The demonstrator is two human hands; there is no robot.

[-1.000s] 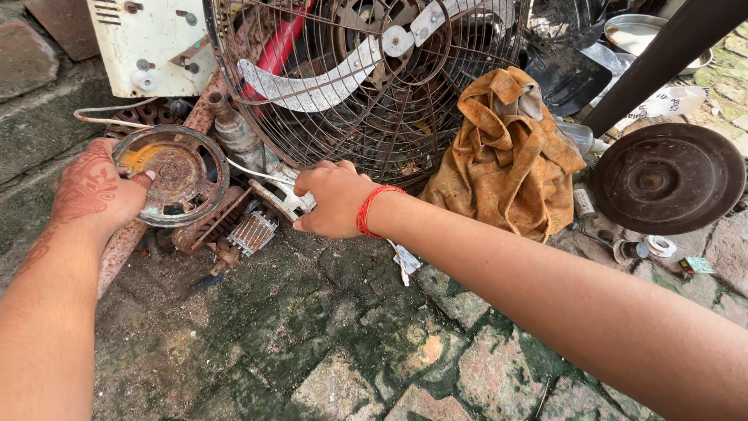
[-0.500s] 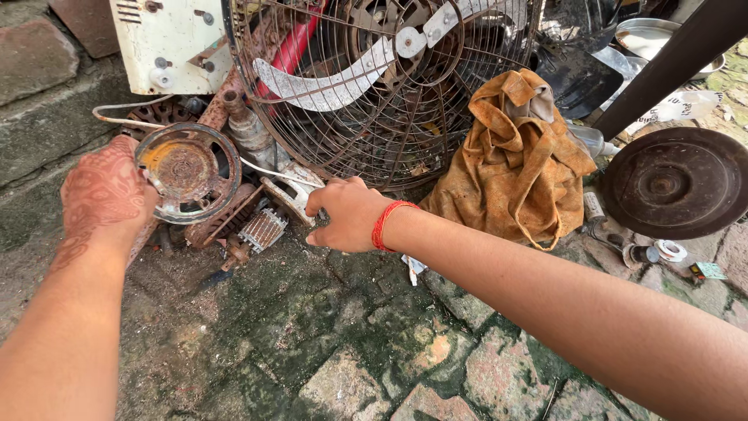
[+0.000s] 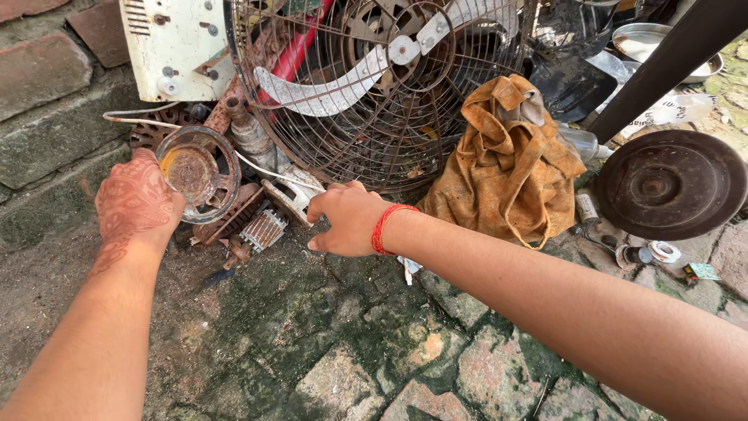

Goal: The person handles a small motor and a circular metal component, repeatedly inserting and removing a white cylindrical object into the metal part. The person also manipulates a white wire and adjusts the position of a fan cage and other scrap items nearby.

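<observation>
the rusty round motor cover (image 3: 196, 171) sits at the left, near the wire fan cage (image 3: 374, 86). the left hand (image 3: 136, 204) grips its rim, fingers clamped. the right hand (image 3: 347, 218), fingers curled together, pinches a white wire (image 3: 269, 173) just beside it. an orange cloth (image 3: 510, 160) lies right.

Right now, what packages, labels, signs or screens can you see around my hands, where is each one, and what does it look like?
Small tag: flat on the stone floor at far right, below the dark round disc; greenish-white rectangle.
White plastic wrapper: upper right, behind the dark diagonal bar; crumpled, white with dark print.
No signs or screens in view.
Neither the left hand nor the right hand touches any of these.
</observation>
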